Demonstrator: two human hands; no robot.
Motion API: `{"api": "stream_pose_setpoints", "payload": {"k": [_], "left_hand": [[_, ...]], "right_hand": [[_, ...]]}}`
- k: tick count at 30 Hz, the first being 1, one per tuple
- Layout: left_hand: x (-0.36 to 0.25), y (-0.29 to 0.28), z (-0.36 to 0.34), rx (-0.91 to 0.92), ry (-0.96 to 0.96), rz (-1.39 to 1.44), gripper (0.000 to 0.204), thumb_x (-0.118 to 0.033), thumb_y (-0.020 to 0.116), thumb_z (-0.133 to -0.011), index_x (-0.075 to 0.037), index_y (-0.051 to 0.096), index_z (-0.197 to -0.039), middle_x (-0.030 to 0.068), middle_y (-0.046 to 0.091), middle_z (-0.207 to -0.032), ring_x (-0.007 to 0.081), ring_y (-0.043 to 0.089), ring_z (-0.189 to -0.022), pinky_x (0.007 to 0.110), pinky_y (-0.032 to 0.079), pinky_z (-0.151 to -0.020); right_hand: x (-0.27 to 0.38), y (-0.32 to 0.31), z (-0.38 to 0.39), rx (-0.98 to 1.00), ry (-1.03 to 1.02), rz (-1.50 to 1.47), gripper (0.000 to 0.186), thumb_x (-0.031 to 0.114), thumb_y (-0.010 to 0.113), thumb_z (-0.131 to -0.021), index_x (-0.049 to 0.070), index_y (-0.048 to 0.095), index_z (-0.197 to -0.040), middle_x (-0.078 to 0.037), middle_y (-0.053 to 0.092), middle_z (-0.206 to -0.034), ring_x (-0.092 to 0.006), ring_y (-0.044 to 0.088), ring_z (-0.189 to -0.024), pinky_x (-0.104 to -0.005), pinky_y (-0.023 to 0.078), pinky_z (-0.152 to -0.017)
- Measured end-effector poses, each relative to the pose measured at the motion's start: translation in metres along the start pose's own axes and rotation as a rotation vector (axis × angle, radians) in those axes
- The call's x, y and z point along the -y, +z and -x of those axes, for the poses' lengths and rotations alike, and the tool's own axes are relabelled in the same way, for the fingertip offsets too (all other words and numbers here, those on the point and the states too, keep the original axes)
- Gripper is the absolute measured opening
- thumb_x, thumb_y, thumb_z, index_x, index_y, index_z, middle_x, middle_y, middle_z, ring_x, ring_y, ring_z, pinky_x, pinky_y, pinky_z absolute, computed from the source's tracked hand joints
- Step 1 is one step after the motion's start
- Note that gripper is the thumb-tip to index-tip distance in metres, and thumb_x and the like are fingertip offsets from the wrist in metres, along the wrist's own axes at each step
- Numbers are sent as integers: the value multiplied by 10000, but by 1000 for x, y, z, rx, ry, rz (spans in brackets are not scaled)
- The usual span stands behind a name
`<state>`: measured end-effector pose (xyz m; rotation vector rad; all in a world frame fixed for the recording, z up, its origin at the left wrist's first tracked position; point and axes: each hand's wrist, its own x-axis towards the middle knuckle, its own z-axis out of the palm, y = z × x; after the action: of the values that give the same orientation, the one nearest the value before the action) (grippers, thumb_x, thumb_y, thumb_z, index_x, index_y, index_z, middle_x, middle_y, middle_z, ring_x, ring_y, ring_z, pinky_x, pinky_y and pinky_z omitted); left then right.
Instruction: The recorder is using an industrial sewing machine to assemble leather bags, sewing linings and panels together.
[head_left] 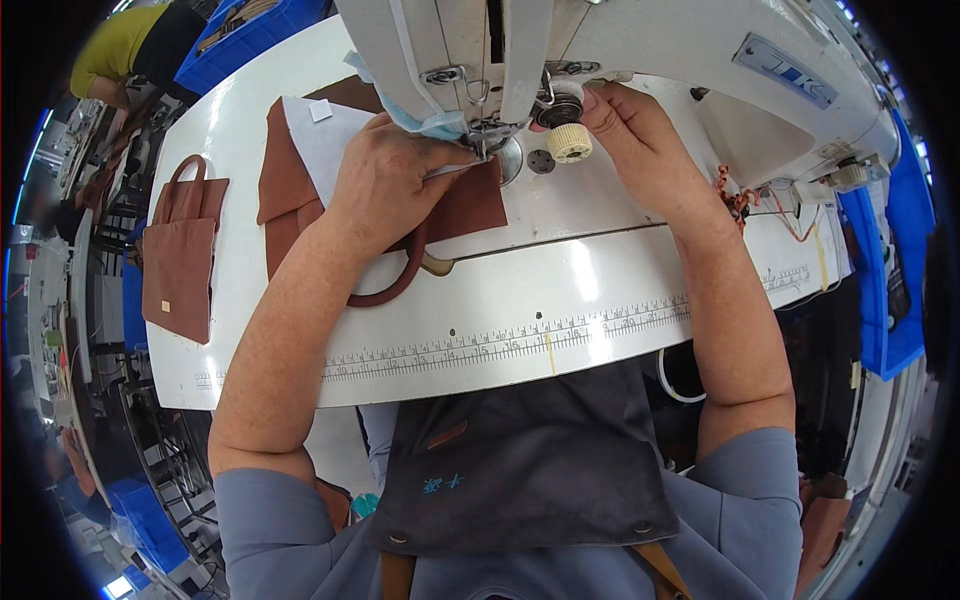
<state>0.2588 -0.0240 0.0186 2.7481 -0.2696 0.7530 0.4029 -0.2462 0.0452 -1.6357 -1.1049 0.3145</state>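
Note:
My left hand is closed on the edge of a reddish-brown bag piece with a pale lining, close by the needle area of a white sewing machine. A rounded brown handle of this bag curves out below my left wrist. My right hand reaches in beside the machine's head, its fingers curled behind a cream-coloured knob. What those fingertips hold, if anything, is hidden by the knob. A light blue cloth hangs on the machine's head above my left hand.
A finished-looking brown handbag lies on the white table at the left. A printed ruler scale runs along the front edge. Orange threads tangle by the machine's right side. Blue bins stand beyond the table, near another person.

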Motion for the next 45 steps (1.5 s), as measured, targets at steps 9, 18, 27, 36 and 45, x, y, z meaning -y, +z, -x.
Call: {"api": "stream_pose_setpoints", "payload": {"k": [9, 18, 27, 36, 45], "left_hand": [[10, -4, 5, -6, 39, -82, 103, -194, 745, -830, -146, 797, -905, 50, 761, -871, 255, 704, -896, 401, 526, -928], [-9, 0, 9, 78, -46, -4, 133, -186, 741, -821, -148, 790, -939, 1, 758, -991, 207, 683, -1004, 384, 488, -927], [-30, -1, 2, 126, -185, -93, 116, -158, 680, -841, -106, 783, -858, 82, 737, -906, 290, 697, -869, 422, 524, -823], [-74, -29, 20, 321, -266, -244, 136, -127, 657, -851, -29, 750, -864, 191, 720, -923, 365, 706, -910, 448, 570, -784], [-38, -101, 93, 73, -660, 642, 198, -223, 674, -985, -29, 698, -1014, 32, 698, -937, 116, 614, -875, 289, 507, -798]], "right_hand": [[-2, 11, -6, -104, 20, 35, 396, 324, 529, -1076, -25, 677, -963, -29, 636, -811, -119, 528, -753, -290, 447, -719], [-38, -2, 0, -105, -7, -22, 410, 271, 470, -1095, -31, 683, -918, -28, 624, -769, -96, 507, -740, -289, 427, -695], [-45, -2, -6, 34, -102, 122, 432, 341, 524, -1068, -13, 705, -898, -50, 668, -751, -105, 522, -650, -286, 424, -607], [-28, 9, 2, 21, -90, 278, 431, 335, 574, -1057, -23, 688, -845, -81, 661, -690, -157, 606, -647, -317, 478, -631], [-18, 10, 14, 115, -21, 313, 294, 258, 656, -1003, -19, 715, -924, -98, 676, -773, -166, 595, -694, -308, 476, -670]]}}
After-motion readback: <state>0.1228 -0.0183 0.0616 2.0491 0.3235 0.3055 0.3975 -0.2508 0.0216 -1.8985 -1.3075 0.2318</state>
